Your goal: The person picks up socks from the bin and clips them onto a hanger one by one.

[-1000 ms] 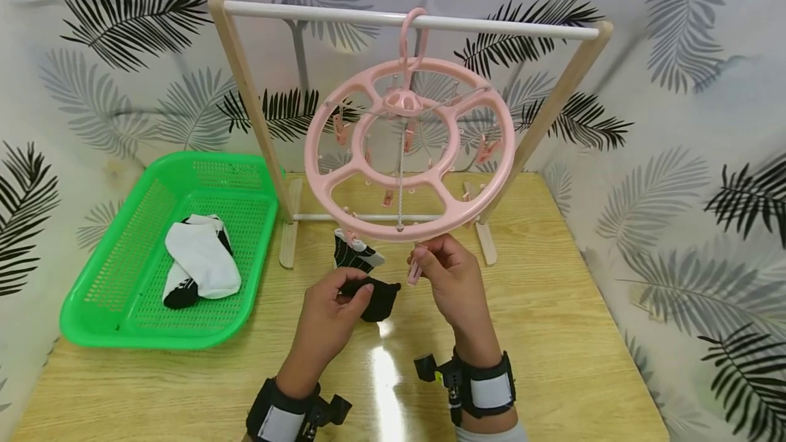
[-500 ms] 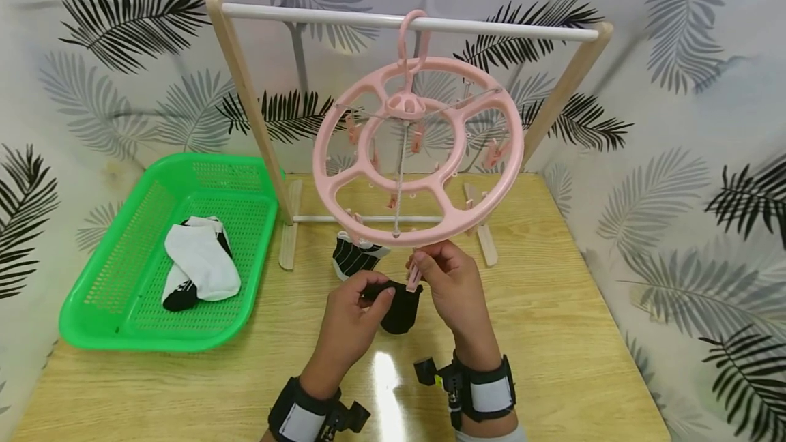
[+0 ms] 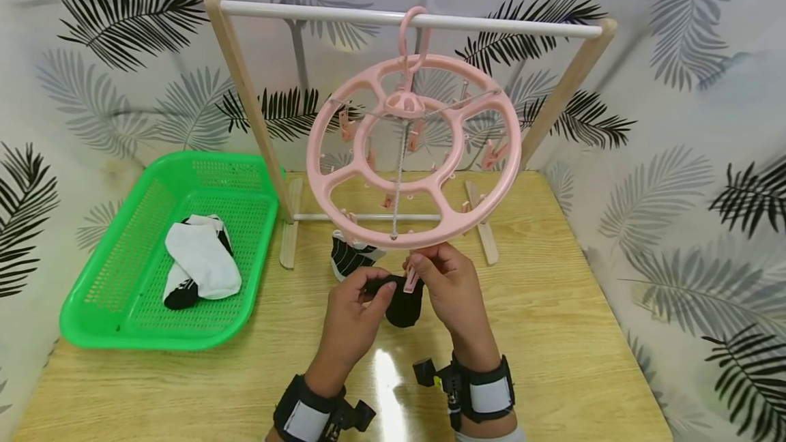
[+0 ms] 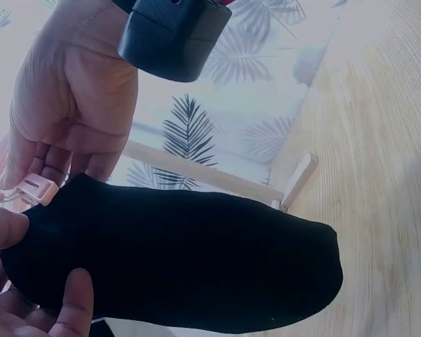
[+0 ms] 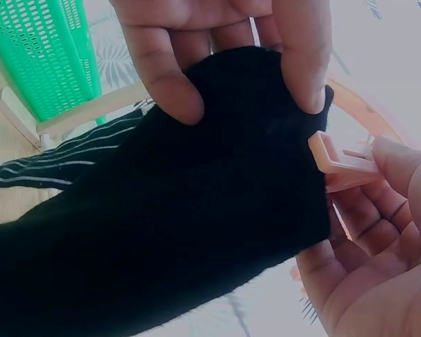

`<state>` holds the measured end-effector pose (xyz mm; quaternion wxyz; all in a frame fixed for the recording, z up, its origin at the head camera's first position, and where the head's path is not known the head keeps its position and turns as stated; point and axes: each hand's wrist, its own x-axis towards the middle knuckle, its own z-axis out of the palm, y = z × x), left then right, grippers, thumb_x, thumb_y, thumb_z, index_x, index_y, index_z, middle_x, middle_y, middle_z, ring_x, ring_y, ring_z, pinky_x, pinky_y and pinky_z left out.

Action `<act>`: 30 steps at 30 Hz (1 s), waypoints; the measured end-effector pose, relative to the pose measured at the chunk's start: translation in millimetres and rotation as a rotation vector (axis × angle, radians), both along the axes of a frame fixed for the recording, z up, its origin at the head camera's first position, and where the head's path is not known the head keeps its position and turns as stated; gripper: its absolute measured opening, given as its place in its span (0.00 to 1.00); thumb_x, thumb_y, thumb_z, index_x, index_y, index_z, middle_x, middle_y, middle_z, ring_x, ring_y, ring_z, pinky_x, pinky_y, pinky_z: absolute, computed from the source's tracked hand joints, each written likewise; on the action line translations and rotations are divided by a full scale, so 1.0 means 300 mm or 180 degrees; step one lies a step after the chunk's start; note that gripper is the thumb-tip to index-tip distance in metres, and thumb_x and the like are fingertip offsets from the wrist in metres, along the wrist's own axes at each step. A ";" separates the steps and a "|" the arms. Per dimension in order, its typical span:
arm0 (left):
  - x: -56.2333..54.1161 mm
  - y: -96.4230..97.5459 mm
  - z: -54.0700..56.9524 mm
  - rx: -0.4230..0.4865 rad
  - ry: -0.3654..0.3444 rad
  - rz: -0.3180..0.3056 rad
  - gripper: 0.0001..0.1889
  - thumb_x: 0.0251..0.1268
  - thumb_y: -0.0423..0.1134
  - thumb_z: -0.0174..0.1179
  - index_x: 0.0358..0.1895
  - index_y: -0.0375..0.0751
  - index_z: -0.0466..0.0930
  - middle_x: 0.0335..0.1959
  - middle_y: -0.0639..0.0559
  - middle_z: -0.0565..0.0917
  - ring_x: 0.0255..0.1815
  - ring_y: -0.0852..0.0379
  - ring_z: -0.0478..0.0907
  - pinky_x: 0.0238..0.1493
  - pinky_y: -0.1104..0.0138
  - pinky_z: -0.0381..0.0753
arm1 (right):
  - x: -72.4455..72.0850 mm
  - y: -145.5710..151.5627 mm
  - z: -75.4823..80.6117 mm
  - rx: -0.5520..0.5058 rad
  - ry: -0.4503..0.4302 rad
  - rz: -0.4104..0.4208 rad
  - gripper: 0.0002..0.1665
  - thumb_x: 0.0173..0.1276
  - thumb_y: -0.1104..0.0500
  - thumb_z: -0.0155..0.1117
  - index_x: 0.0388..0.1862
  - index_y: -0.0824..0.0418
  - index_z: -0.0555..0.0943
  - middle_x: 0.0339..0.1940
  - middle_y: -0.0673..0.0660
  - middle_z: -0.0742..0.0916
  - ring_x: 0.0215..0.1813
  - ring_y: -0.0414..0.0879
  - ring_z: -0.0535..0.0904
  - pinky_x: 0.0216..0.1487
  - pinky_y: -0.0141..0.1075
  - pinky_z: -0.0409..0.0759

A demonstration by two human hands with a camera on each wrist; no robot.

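head view, just below the centre: i have the black sock point(image 3: 403, 310) between the two hands, above the table point(image 3: 552, 346) and below the near rim of the pink hanger point(image 3: 457, 219).

left hand point(image 3: 351, 309): thumb and fingers pinch the sock near what i take to be its cuff. right hand point(image 3: 457, 285): thumb and fingers pinch a pink peg point(image 3: 410, 280); in the right wrist view, right of centre, the peg's tip laps the sock's edge. i cannot tell whether cloth lies between its jaws.

judgement on the step: i would hold the cuff flat, seat the peg well past the edge, release its grip slowly, then try a light tug before freeing the left fingers. a shallow bite could slip. the hanger is hooked over the white bar point(image 3: 510, 25) at the top of the frame, so a hard downward pull would likely tilt it; i would lift cloth to peg instead.

edges and room: striped sock point(image 3: 351, 258) just beyond the left hand; avoid brushing it. wooden foot point(image 3: 485, 241) near the right knuckles, on the far side. green basket point(image 3: 156, 341), left of the frame, is well apart. i judge the easiest retreat to be toward the lower right, over the table.
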<state>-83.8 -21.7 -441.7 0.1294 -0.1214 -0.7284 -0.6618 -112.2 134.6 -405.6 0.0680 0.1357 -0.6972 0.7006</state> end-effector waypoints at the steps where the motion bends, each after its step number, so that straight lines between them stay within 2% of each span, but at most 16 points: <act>1: -0.001 0.000 0.001 0.0012 0.0025 -0.0015 0.04 0.68 0.30 0.63 0.43 0.37 0.82 0.41 0.47 0.85 0.39 0.55 0.84 0.36 0.64 0.84 | 0.000 -0.001 0.000 0.0001 0.0012 0.0001 0.06 0.72 0.69 0.60 0.38 0.75 0.79 0.31 0.65 0.83 0.33 0.46 0.81 0.35 0.34 0.82; 7: -0.013 -0.005 0.004 0.0052 0.0038 0.0005 0.04 0.67 0.31 0.64 0.43 0.37 0.83 0.41 0.48 0.85 0.37 0.56 0.82 0.35 0.66 0.83 | 0.001 -0.005 0.000 0.0031 0.0054 0.0041 0.06 0.72 0.68 0.60 0.38 0.73 0.80 0.31 0.59 0.84 0.31 0.44 0.81 0.35 0.35 0.81; 13: -0.006 -0.008 0.009 0.0049 -0.0099 -0.0007 0.04 0.68 0.30 0.63 0.43 0.37 0.82 0.41 0.48 0.85 0.39 0.56 0.83 0.37 0.65 0.84 | 0.003 0.000 -0.005 0.0088 -0.0084 0.0169 0.05 0.71 0.68 0.62 0.39 0.72 0.81 0.30 0.58 0.82 0.31 0.47 0.80 0.35 0.40 0.81; 17: -0.002 -0.010 0.011 0.0042 -0.0152 0.0025 0.04 0.68 0.30 0.62 0.43 0.37 0.83 0.41 0.47 0.85 0.40 0.56 0.84 0.38 0.65 0.84 | 0.004 -0.003 -0.007 0.0039 -0.0104 0.0270 0.05 0.70 0.68 0.63 0.41 0.72 0.80 0.31 0.56 0.81 0.33 0.48 0.79 0.36 0.40 0.82; 23: 0.003 -0.025 0.004 0.0024 -0.0213 0.0037 0.05 0.68 0.32 0.63 0.44 0.39 0.83 0.42 0.49 0.85 0.41 0.55 0.83 0.32 0.68 0.81 | 0.005 -0.005 -0.012 0.0068 -0.0048 0.0322 0.07 0.70 0.68 0.63 0.42 0.72 0.78 0.33 0.58 0.81 0.34 0.49 0.80 0.37 0.42 0.82; 26: 0.002 -0.037 0.004 -0.0006 -0.0197 0.0060 0.06 0.69 0.34 0.63 0.45 0.40 0.83 0.42 0.50 0.85 0.43 0.55 0.83 0.28 0.68 0.80 | 0.007 -0.005 -0.009 0.0132 -0.0055 0.0264 0.08 0.70 0.68 0.63 0.43 0.73 0.78 0.33 0.58 0.81 0.33 0.49 0.80 0.37 0.45 0.82; 30: -0.002 -0.057 0.009 -0.0115 -0.0043 0.0173 0.06 0.69 0.35 0.63 0.45 0.41 0.84 0.42 0.49 0.85 0.43 0.55 0.83 0.30 0.66 0.82 | 0.007 -0.007 -0.005 0.0190 -0.0102 0.0201 0.08 0.70 0.68 0.63 0.43 0.74 0.78 0.33 0.58 0.80 0.33 0.48 0.80 0.37 0.44 0.82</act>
